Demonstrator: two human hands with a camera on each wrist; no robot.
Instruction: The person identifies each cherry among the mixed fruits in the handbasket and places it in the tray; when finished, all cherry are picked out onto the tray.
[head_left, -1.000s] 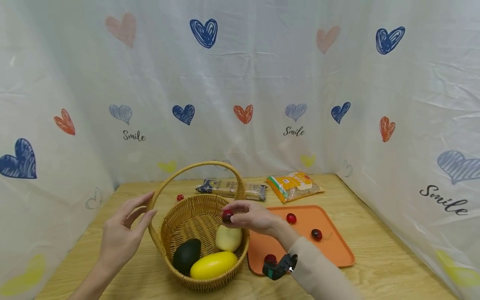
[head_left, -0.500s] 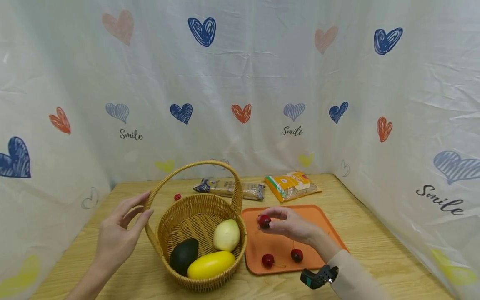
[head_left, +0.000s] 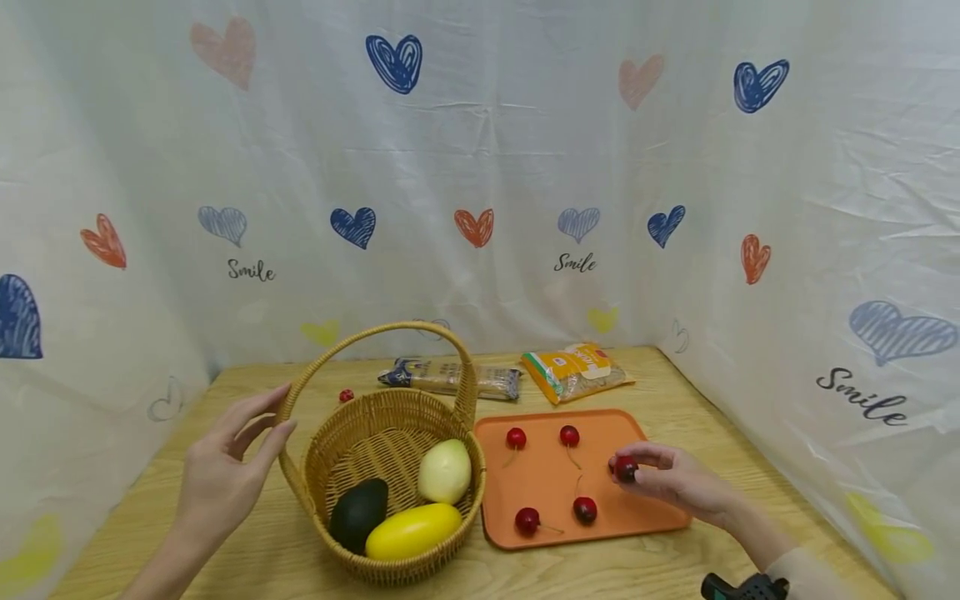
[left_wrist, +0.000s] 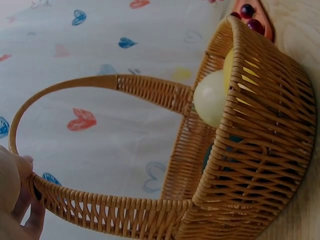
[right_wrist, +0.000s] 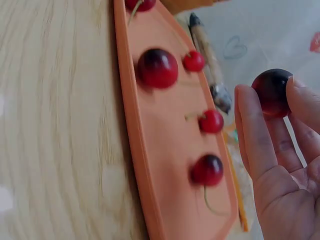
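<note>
My left hand (head_left: 228,467) grips the handle (head_left: 294,398) of a wicker basket (head_left: 322,521) between thumb and fingers. The basket stands upright on the table. Inside lie a dark green avocado (head_left: 358,514), a yellow oblong fruit (head_left: 414,532) and a pale round fruit (head_left: 445,472). My right hand (head_left: 675,479) pinches a dark red cherry (right_wrist: 272,95) over the right part of an orange tray (head_left: 551,487). Several cherries rest on the tray, among them one cherry (head_left: 527,522) near its front left corner. In the head view the hand overlaps the tray's right side.
Behind the basket lies a long clear package (head_left: 465,379) with dark ends. An orange-labelled bag (head_left: 577,372) sits at the back right. A small red thing (head_left: 346,396) is left of the basket. Heart-printed curtains (head_left: 450,167) surround the wooden table (head_left: 720,442).
The right hand has moved right with the cherry, from above the basket to the tray's right side. More cherries on the tray now show. The left hand stays on the handle.
</note>
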